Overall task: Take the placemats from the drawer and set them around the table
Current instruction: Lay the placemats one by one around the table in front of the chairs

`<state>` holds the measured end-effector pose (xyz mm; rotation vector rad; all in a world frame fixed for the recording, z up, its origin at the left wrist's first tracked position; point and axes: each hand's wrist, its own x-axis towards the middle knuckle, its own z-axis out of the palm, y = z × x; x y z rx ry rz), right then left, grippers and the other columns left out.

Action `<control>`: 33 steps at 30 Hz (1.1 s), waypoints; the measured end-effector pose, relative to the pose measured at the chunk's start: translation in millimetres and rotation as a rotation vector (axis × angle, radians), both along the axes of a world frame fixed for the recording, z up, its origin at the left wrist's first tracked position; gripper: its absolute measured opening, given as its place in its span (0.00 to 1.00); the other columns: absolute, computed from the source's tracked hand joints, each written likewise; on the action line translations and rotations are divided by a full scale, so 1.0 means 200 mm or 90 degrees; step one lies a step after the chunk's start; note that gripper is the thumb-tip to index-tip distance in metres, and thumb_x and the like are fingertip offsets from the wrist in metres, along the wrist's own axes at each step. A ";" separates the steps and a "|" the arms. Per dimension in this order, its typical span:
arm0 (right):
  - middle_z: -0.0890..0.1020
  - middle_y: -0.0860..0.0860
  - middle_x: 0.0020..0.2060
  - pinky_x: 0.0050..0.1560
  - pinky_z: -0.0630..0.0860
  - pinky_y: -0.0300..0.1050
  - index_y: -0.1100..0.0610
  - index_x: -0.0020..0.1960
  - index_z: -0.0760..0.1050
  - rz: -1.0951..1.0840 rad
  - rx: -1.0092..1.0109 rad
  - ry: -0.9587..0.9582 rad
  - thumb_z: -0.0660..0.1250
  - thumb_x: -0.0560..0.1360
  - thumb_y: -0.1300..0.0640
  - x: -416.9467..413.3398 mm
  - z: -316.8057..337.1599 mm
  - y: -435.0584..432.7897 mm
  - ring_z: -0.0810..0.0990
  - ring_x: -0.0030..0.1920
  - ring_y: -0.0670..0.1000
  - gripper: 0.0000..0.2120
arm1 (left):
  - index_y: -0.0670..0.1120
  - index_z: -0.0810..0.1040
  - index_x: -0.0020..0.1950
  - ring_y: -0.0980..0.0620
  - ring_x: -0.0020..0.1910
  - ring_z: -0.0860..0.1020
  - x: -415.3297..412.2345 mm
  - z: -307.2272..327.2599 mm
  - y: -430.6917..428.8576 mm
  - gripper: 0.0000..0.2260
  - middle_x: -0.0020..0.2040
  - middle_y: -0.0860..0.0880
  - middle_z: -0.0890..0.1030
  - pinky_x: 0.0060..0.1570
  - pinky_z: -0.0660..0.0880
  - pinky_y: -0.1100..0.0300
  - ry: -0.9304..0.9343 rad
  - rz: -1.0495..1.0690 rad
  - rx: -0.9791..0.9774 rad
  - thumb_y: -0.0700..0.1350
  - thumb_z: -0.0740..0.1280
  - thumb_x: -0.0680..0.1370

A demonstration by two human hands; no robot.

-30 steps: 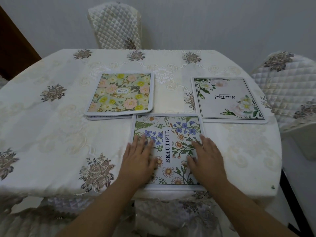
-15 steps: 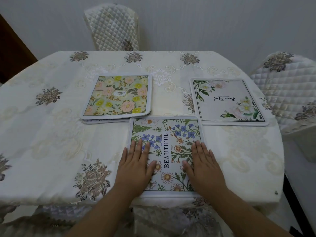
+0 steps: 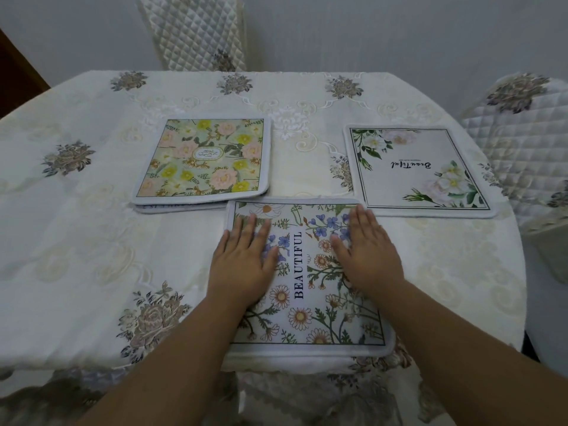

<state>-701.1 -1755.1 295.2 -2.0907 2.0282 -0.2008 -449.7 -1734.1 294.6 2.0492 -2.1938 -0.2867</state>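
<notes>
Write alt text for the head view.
Left hand and right hand press flat on a daisy placemat at the near edge of the table. Beyond lie a yellow placemat, left, and a white placemat, right.

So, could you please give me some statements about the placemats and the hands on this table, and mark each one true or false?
1. The left hand and right hand lie flat on the daisy placemat. True.
2. Another mat lies under the yellow-flowered placemat. True.
3. The white-flowered placemat lies left of the yellow-flowered one. False: it lies to its right.
4. The left hand pinches a corner of the yellow-flowered placemat. False: it rests open on the daisy placemat.
</notes>
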 end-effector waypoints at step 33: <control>0.43 0.53 0.79 0.77 0.42 0.48 0.57 0.79 0.38 -0.012 0.051 0.004 0.39 0.78 0.33 0.00 0.00 0.05 0.40 0.78 0.50 0.38 | 0.53 0.40 0.81 0.52 0.79 0.36 0.17 0.01 0.17 0.31 0.81 0.52 0.39 0.78 0.42 0.49 0.010 0.044 0.055 0.64 0.41 0.81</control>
